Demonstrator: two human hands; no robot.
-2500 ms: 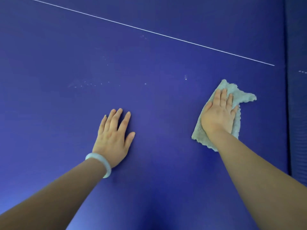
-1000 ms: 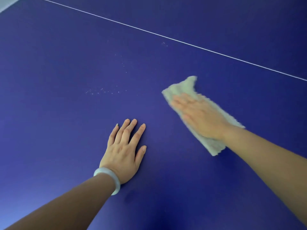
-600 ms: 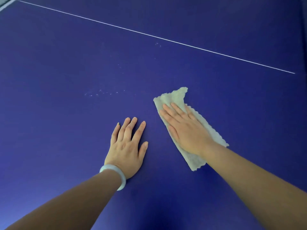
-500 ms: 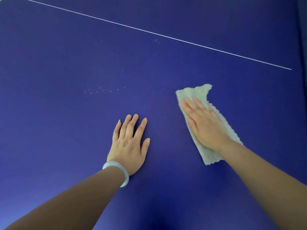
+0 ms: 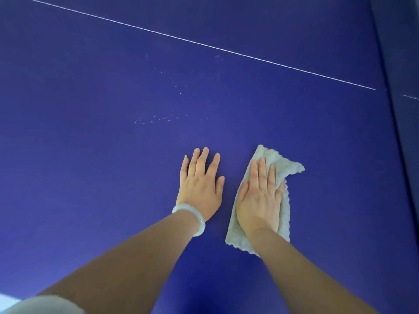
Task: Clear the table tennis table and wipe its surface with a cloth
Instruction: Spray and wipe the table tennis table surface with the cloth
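Note:
The blue table tennis table [image 5: 90,155] fills the view. My right hand [image 5: 260,198] lies flat, palm down, on a pale grey-green cloth [image 5: 286,168] and presses it against the surface. The cloth sticks out beyond my fingertips and on both sides of my wrist. My left hand [image 5: 200,186] rests flat on the bare table just left of the cloth, fingers spread, with a pale bangle [image 5: 195,215] on the wrist. A thin white line [image 5: 204,45] runs across the table beyond both hands.
Small white specks [image 5: 156,118] are scattered on the surface ahead of my left hand, with a few more [image 5: 218,57] near the line. The table's dark right edge [image 5: 394,109] runs down the right side. A pale sleeve edge [image 5: 45,305] shows at the bottom left.
My right hand has slid the cloth back and forth, then pulled it nearer to me and close beside my left hand. My left hand has stayed planted flat on the table.

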